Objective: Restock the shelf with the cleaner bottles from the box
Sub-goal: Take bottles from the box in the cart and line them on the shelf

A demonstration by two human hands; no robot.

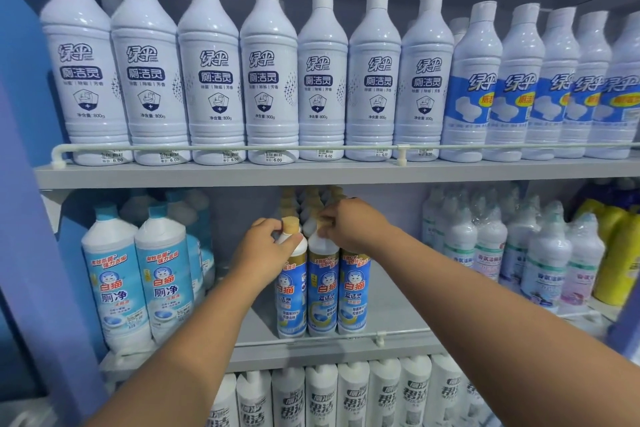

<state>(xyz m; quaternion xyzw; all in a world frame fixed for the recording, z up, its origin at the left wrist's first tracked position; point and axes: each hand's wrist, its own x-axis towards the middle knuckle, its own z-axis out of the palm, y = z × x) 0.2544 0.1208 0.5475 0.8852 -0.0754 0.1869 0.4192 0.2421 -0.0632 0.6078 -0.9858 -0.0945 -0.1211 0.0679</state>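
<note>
1. A gold-capped bottle (292, 282) on the middle shelf (398, 308) is gripped at its neck by the curled left hand (268, 250).
2. The neighbouring bottle (322, 288) is pinched at its cap by the right hand (349, 224).

I see a grey metal shelving unit (214, 177) filling my view, its boards stacked one above another. A pale guard rail (242, 148) runs along the front edge of the upper board, held by small clips. A blue upright panel (24, 184) closes the unit on the left. The back wall (239, 215) behind the boards is plain grey. Light is cool and even, bluish.
</note>
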